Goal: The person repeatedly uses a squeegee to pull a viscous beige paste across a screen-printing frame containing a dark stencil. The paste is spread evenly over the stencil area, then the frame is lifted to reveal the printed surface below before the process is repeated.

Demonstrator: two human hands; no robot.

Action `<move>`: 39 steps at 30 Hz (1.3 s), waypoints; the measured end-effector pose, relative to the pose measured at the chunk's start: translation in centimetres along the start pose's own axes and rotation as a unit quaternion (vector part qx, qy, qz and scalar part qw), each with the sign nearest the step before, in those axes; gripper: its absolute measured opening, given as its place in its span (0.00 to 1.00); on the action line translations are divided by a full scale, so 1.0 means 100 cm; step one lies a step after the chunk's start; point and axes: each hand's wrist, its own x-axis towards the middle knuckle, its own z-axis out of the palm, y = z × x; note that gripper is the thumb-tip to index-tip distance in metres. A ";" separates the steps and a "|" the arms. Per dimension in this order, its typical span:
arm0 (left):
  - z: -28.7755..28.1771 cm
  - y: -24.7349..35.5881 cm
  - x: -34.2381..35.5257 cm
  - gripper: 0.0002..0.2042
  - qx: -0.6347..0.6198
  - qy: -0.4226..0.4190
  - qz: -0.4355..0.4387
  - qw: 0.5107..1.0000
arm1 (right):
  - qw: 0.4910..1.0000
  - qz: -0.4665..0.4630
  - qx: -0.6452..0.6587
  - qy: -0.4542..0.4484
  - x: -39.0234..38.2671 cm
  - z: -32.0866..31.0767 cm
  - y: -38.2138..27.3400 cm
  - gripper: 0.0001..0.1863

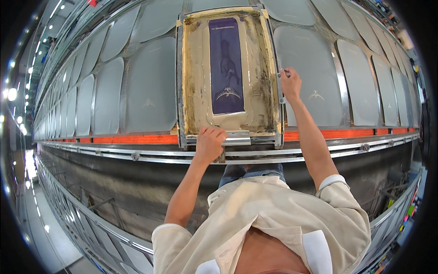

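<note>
Cream ink (198, 68) banked inside a screen frame (180, 82), a hand on two of its sides

Glossy and purple, an oblong panel (226, 59) runs down the middle of the frame, with the ink around it. Grey sheets (150, 86) spread to the left and right of the frame. At the frame's near edge, the left hand (210, 142) has its fingers wrapped round a silver bar (238, 139), probably part of a squeegee. The right hand (290, 83) is at the frame's right rail, fingers curled near a small metal bracket (281, 100); whether that grip clamps or merely rests, I cannot tell.

My reading is screen printing, with the frame being steadied or positioned. A stroke from here would call for level, even pressure along the panel; a lift, for both sides rising together.

The left hand covers one end of the bar, and no blade can be made out. Whatever lies under the frame is hidden. A dark shape on the panel may be a reflection. Beyond the frame's far edge, the sheets are cut off.
</note>
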 end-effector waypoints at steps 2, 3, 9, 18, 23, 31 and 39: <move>0.006 -0.004 -0.007 0.15 0.009 0.026 0.012 1.000 | 1.000 0.006 -0.013 0.008 0.000 0.005 -0.001 0.16; 0.008 -0.007 -0.006 0.14 0.000 0.024 0.009 1.000 | 1.000 0.005 -0.025 0.011 0.000 0.007 -0.002 0.16; 0.020 -0.040 0.036 0.14 0.005 0.060 0.027 0.998 | 0.997 0.045 -0.062 -0.007 0.004 0.014 -0.006 0.16; 0.029 -0.177 0.264 0.13 0.063 0.099 0.044 0.992 | 0.951 0.031 -0.282 -0.125 0.032 -0.003 -0.039 0.16; 0.006 -0.230 0.378 0.07 0.053 0.073 0.051 0.995 | 0.960 -0.205 -0.099 -0.161 0.134 0.039 -0.111 0.28; -0.026 -0.241 0.464 0.13 -0.016 -0.104 -0.074 0.992 | 0.850 -0.270 -0.290 -0.346 0.253 0.158 -0.194 0.21; -0.007 -0.233 0.426 0.13 -0.013 -0.108 -0.104 0.989 | 0.831 -0.348 -0.304 -0.310 0.227 0.174 -0.158 0.15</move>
